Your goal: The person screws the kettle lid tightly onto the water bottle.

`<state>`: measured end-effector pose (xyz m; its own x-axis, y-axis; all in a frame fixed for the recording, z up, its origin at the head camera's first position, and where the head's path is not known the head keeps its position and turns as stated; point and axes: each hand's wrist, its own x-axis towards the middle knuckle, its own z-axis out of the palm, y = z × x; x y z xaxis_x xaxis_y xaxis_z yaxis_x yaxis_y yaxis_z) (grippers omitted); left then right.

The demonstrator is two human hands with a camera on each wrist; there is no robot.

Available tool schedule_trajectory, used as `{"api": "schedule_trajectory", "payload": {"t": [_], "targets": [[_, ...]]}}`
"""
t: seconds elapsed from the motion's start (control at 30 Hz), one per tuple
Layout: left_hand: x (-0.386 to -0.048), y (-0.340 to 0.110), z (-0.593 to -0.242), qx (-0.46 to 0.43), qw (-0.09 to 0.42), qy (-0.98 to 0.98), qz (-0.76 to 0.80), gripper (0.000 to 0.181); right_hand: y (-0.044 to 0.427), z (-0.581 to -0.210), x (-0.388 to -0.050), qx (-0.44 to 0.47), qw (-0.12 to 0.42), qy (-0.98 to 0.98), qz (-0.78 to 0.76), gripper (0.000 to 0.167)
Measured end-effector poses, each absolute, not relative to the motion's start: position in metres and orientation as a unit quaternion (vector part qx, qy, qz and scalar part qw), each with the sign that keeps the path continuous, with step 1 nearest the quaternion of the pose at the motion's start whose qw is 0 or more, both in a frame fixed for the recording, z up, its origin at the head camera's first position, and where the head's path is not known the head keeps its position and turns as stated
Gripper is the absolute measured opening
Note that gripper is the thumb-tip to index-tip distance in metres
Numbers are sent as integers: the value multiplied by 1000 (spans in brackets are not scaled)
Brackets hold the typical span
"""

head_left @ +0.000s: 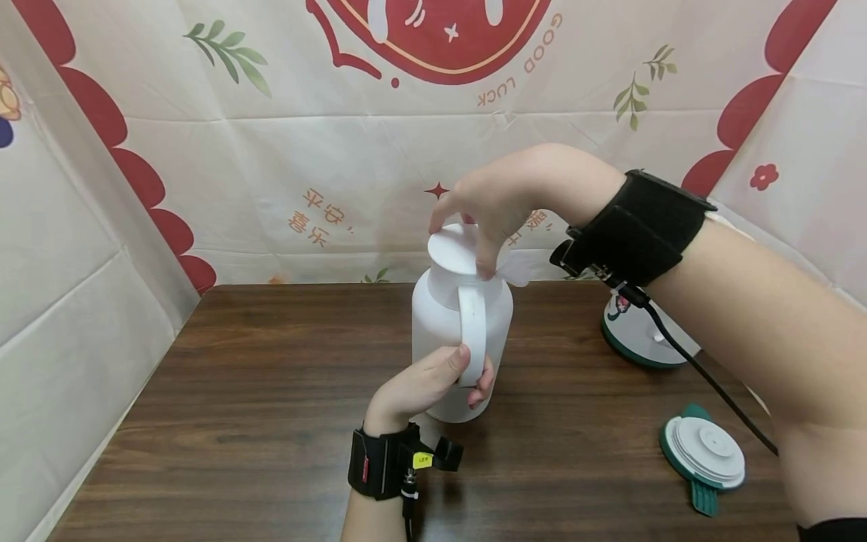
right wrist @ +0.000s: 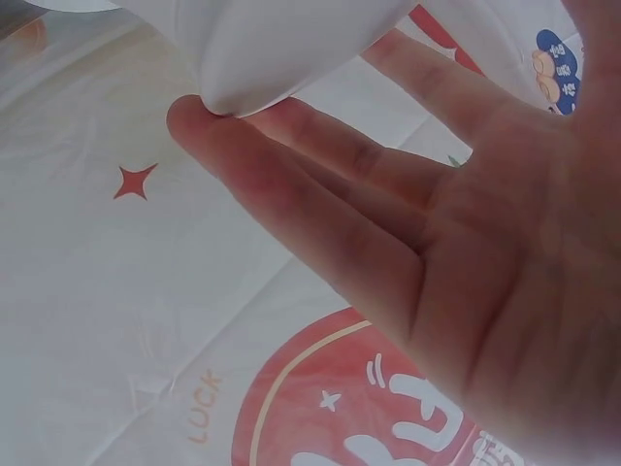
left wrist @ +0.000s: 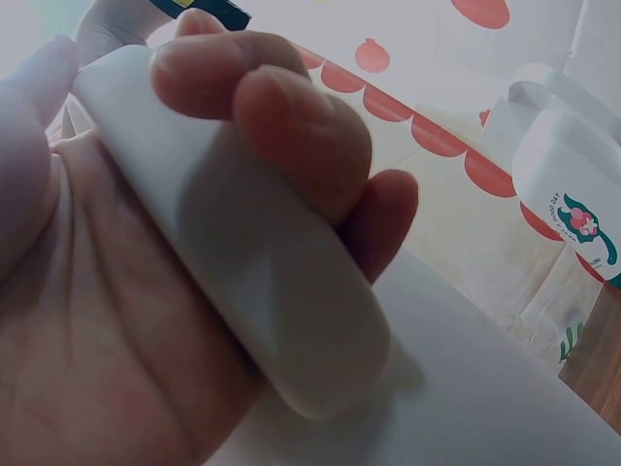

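Note:
A plain white jug (head_left: 440, 301) stands upright on the brown table, its handle turned toward me. My left hand (head_left: 423, 384) grips that handle (head_left: 473, 324) low down. In the left wrist view the fingers curl round the handle (left wrist: 252, 243), with the palm behind it. From above, my right hand (head_left: 501, 196) holds the jug's white round top (head_left: 452, 247), thumb on the near side and fingers at the far side. The right wrist view has fingertips (right wrist: 199, 116) touching a white, pointed edge. Whether the top is a separate lid I cannot tell.
A green-and-white round lid (head_left: 704, 452) with tabs lies at the right front. Behind the right forearm stands a white container (head_left: 640, 335) with a green base, partly hidden. A printed cloth (head_left: 379, 150) hangs behind the table. A black cable (head_left: 704, 388) runs along the right arm.

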<state>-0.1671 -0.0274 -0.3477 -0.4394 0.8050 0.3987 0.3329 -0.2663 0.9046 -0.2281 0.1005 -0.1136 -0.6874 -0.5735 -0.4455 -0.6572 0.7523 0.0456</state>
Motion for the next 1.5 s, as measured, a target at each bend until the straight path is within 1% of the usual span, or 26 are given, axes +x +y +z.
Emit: {"api": "schedule_trajectory", "payload": {"t": [0.87, 1.13, 1.5], "targets": [[-165, -27, -348, 481, 197, 587, 621, 74, 99, -117, -231, -338, 175, 919, 98, 70], [-164, -28, -346, 480, 195, 593, 616, 70, 101, -121, -232, -356, 161, 916, 86, 66], [-165, -27, -346, 478, 188, 599, 614, 69, 102, -124, -234, -348, 152, 922, 76, 65]]}}
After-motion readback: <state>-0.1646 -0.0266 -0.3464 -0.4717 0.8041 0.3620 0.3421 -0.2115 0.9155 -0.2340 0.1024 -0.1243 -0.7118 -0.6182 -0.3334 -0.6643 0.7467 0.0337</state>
